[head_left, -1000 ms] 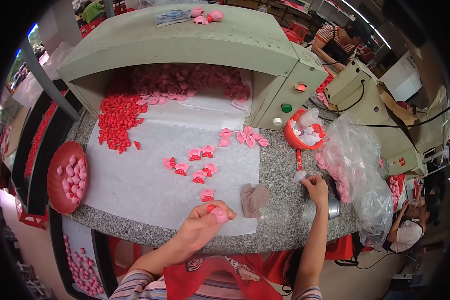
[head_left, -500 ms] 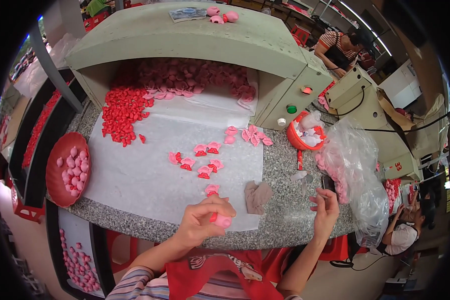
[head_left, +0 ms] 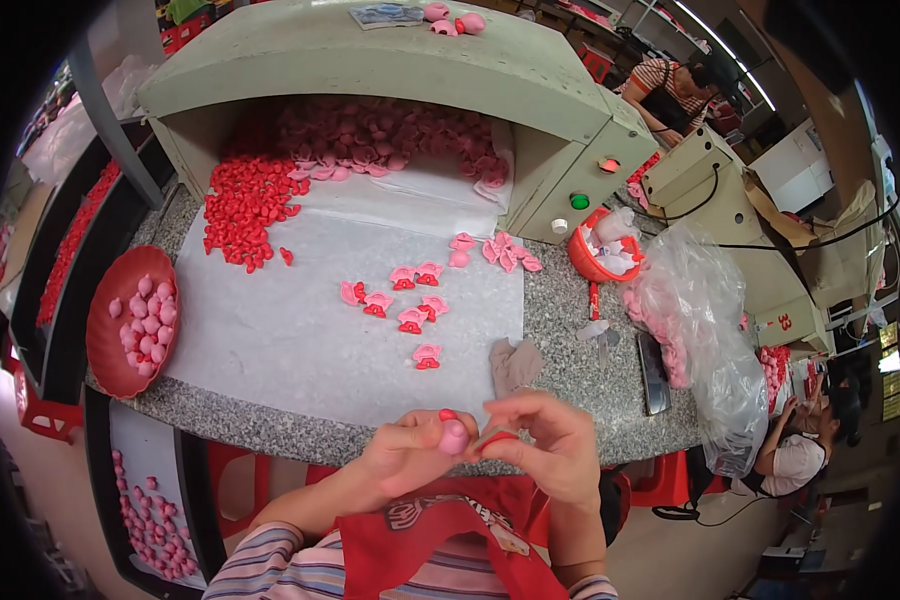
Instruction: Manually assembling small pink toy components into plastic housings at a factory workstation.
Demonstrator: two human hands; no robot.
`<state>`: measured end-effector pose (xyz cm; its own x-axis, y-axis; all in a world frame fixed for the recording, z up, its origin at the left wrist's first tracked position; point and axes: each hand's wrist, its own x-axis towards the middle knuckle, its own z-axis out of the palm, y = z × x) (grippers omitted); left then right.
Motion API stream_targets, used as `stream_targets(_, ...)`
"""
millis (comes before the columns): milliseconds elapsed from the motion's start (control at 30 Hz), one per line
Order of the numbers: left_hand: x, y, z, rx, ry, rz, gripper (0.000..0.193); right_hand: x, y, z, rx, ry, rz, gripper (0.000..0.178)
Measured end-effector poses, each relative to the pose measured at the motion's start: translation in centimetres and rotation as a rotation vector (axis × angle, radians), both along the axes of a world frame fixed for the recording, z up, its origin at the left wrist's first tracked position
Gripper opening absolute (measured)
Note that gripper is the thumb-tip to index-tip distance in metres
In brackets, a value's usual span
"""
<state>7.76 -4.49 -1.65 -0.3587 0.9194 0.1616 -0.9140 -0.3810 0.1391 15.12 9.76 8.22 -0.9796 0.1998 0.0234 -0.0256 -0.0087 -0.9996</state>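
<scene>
My left hand [head_left: 410, 455] holds a small pink rounded piece [head_left: 454, 438] at the near edge of the granite counter [head_left: 580, 330]. My right hand [head_left: 550, 450] meets it, pinching a small red piece [head_left: 497, 438] against the pink one. Just beyond them, on the white sheet [head_left: 300, 320], lie several joined pink-and-red pieces [head_left: 410, 300]. A heap of red pieces [head_left: 250, 200] and a heap of pink pieces [head_left: 380, 135] sit farther back under the green machine hood [head_left: 390, 60].
A red dish of pink pieces [head_left: 130, 320] stands at the left. A grey cloth [head_left: 515, 365], a dark phone [head_left: 654, 372], a red basket [head_left: 602, 250] and a clear plastic bag [head_left: 700, 320] lie to the right. Other people work at the far right.
My right hand has come back from the right side of the counter to my left hand, and the two now meet over the pink piece near my body.
</scene>
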Motion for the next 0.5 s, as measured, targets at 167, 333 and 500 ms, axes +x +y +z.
stream_targets(167, -2.3, -1.8, 2.2, -0.443, 0.381, -0.255, 0.022, -1.8, -0.6, 0.5, 0.382, 0.062, 0.111, 0.014)
stream_targets(333, -2.9, -1.6, 0.9, -0.149, 0.247, -0.22, 0.025, -2.9, 0.4, 1.2, 0.302, 0.008, -0.024, 0.009)
stream_targets(500, -2.7, -1.6, -0.2, -0.118, 0.06, -0.27, 0.036, -4.3, 1.6, -2.1, 0.661, 0.032, -0.395, 0.01)
